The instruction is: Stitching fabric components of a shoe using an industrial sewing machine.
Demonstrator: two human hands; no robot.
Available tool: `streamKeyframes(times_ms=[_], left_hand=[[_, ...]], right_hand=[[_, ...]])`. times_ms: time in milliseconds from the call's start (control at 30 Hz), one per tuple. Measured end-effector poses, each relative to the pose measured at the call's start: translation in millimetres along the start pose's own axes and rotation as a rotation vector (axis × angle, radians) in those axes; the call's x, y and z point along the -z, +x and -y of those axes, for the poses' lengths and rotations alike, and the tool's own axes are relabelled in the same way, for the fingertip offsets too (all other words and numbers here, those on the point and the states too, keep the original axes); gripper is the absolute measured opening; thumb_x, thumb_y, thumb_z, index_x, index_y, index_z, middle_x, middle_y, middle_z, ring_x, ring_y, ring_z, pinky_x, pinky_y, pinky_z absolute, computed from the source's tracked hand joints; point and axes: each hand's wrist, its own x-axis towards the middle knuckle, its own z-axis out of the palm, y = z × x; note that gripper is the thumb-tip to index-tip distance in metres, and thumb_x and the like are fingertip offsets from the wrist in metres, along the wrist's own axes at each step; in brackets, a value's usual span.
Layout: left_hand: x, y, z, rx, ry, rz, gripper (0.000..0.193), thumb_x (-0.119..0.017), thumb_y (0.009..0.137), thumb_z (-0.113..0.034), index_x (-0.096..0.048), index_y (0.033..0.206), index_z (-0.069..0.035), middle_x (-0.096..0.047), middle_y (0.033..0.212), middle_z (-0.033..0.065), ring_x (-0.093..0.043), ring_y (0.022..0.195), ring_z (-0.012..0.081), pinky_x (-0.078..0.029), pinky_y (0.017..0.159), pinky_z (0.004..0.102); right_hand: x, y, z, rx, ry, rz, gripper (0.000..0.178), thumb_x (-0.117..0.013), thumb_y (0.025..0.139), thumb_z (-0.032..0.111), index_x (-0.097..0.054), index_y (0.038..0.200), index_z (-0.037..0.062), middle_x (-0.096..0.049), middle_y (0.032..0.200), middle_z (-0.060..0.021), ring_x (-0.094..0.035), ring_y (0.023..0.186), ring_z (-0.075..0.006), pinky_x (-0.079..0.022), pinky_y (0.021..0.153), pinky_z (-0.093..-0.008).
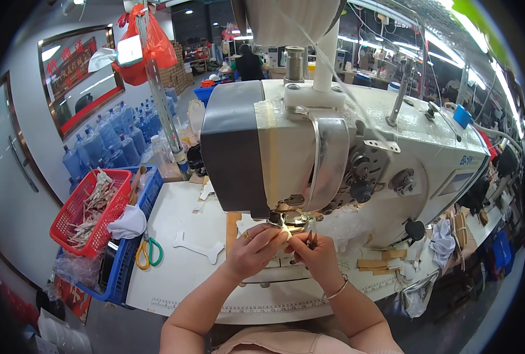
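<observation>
Both my hands work close together under the needle area of a large white and grey sewing machine (233,135), where a lamp lights the spot. My left hand (253,251) is closed, its fingertips pinching a small pale piece (287,232) that looks like fabric or thread. From the right, my right hand (317,255) pinches at the same pale piece. Dark pointed blades, like small thread snips (312,239), stick up from the right hand's fingers; the rest of them is hidden. A tan strip (233,227) lies just left of the needle area.
Left on the white table (180,277) are scissors with orange and green handles (148,252) and a white bone-shaped cutout (199,248). Beyond stands a blue crate (118,283) with a red basket (91,212) of pale strips. Tan pieces (382,262) lie right of my hands.
</observation>
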Motion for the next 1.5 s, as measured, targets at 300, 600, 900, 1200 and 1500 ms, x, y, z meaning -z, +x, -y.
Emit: streamKeyframes(times_ms=[300,600,900,1200,1500], left_hand=[[1.7,-1.5,3.0,-0.064,0.022,-0.005,0.03,-0.064,0.067,0.0,-0.065,0.098,-0.001,-0.059,0.099,0.0064,-0.06,0.088,0.0227,-0.054,0.072,0.0295],[1.1,-2.8,4.1,-0.068,0.032,-0.005,0.029,-0.063,0.066,-0.002,-0.065,0.096,0.0,-0.06,0.099,0.0076,-0.061,0.088,0.0234,-0.055,0.073,0.0296],[0.1,-1.5,4.1,-0.048,0.043,-0.017,0.028,-0.064,0.067,-0.002,-0.065,0.094,-0.001,-0.06,0.096,0.0068,-0.062,0.085,0.0223,-0.054,0.07,0.0284],[-6.9,-7.5,23.0,0.018,-0.044,-0.07,0.028,-0.071,0.065,-0.005,-0.067,0.092,-0.009,-0.063,0.09,0.0026,-0.062,0.081,0.02,-0.052,0.068,0.0294],[-15.9,-15.5,34.2,0.175,-0.12,-0.089,0.024,-0.073,0.063,-0.004,-0.069,0.085,-0.012,-0.065,0.085,0.0029,-0.062,0.076,0.0215,-0.05,0.065,0.0294]], right_hand=[[-5.3,-2.3,-4.8,0.003,0.057,-0.037,0.014,-0.061,0.087,0.014,-0.066,0.087,0.0013,-0.066,0.072,-0.0049,-0.053,0.056,-0.0043,-0.041,0.049,-0.017],[2.0,0.2,-7.2,-0.103,0.273,0.034,0.015,-0.059,0.088,0.015,-0.064,0.085,0.0016,-0.066,0.072,-0.0063,-0.051,0.053,-0.0052,-0.037,0.046,-0.0178],[-2.8,-0.8,-6.6,-0.038,0.193,-0.005,0.015,-0.059,0.088,0.014,-0.065,0.084,0.0017,-0.065,0.07,-0.0063,-0.051,0.053,-0.0054,-0.038,0.046,-0.0184],[26.5,-16.4,-21.5,-0.159,0.251,-0.105,0.013,-0.06,0.087,0.014,-0.065,0.084,0.0019,-0.064,0.068,-0.0057,-0.05,0.05,-0.0056,-0.034,0.044,-0.017],[40.9,-24.0,-35.8,-0.157,0.273,-0.098,0.013,-0.06,0.087,0.014,-0.065,0.086,0.0018,-0.062,0.067,-0.0043,-0.049,0.049,-0.0058,-0.032,0.043,-0.0177]])
